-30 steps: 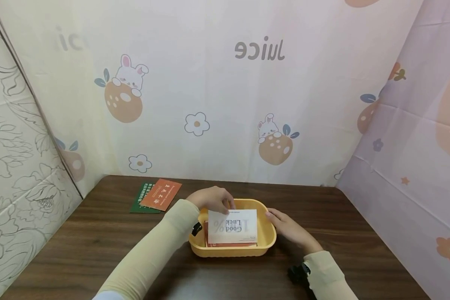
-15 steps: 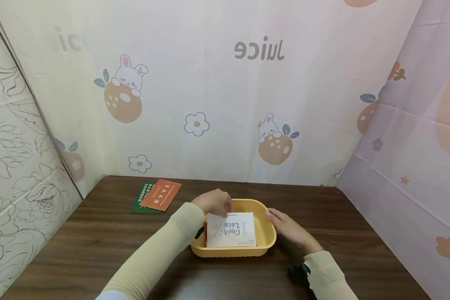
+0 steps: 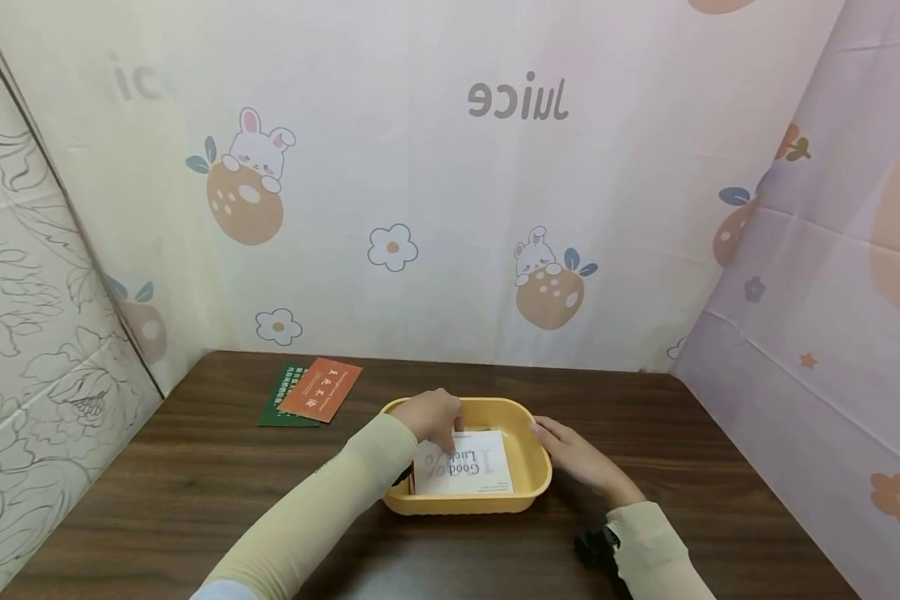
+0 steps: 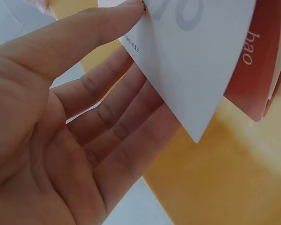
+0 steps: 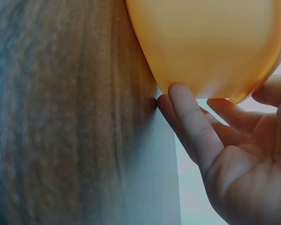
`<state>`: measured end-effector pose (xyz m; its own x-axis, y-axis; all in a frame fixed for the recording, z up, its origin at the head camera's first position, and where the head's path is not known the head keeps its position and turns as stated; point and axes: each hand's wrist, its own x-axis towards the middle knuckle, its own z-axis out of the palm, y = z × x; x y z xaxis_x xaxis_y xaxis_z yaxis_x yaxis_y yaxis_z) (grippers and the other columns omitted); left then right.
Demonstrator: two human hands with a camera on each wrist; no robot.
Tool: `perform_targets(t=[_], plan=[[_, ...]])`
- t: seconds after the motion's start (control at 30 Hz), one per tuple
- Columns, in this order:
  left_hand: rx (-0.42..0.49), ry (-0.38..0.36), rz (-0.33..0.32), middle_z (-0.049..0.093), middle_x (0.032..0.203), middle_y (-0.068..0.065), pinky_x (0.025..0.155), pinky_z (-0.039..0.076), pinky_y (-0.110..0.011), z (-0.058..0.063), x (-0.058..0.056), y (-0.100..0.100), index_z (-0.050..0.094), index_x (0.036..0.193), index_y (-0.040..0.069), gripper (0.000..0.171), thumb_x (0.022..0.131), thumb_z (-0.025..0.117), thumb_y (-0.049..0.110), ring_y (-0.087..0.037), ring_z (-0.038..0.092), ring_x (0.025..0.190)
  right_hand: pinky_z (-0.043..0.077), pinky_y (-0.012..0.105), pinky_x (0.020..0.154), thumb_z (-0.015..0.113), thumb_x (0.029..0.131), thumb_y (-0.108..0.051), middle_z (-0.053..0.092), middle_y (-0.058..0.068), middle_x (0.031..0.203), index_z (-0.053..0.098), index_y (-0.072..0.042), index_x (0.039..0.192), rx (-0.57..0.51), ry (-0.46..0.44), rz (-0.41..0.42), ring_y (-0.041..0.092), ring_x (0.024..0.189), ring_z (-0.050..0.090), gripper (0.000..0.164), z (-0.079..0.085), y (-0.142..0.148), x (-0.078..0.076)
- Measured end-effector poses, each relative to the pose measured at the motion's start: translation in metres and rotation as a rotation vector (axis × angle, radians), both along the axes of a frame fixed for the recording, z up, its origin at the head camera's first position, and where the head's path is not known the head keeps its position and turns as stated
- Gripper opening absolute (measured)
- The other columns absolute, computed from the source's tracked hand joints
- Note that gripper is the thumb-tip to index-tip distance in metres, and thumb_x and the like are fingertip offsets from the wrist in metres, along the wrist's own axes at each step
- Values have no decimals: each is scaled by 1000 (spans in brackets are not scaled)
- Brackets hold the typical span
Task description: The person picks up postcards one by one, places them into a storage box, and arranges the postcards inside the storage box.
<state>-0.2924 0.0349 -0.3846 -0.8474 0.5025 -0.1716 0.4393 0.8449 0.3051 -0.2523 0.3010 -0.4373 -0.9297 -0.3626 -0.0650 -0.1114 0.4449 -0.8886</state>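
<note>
Between the thumb and fingers of my left hand (image 3: 432, 417) is a white card (image 3: 461, 471) printed "Good Luck". In the left wrist view the thumb lies on the card's (image 4: 192, 70) front face, with the fingers behind it. The card is inside a yellow plastic basket (image 3: 495, 502), over other cards. Close beside it in that view stands a red card (image 4: 253, 70) marked "hao". My right hand (image 3: 581, 457) holds the basket's right end. In the right wrist view its fingertips (image 5: 180, 91) touch the outer wall (image 5: 210, 51), with the thumb at the rim.
An orange card (image 3: 320, 390) overlaps a green card (image 3: 288, 415) on the dark wooden table (image 3: 157, 492), left of the basket. Printed fabric curtains (image 3: 420, 167) stand behind the table and along both sides.
My left hand has moved slightly right and toward me, lower into the basket. The white card has gone down with it, covering the red edge below. The right hand has stayed put.
</note>
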Motion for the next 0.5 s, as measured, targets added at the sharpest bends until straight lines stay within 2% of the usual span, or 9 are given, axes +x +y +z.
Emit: perform_targets(t=[0.5], plan=[[-45,-7,9,63,85,5,72,51,-30,-3,4,3,71,91,16,23,76,90,17,-14,57,76,51,46,96,37,110,-37,48,28,143,32,7,151,-9,-3,7,33,123,56,60,-1,2,-2]])
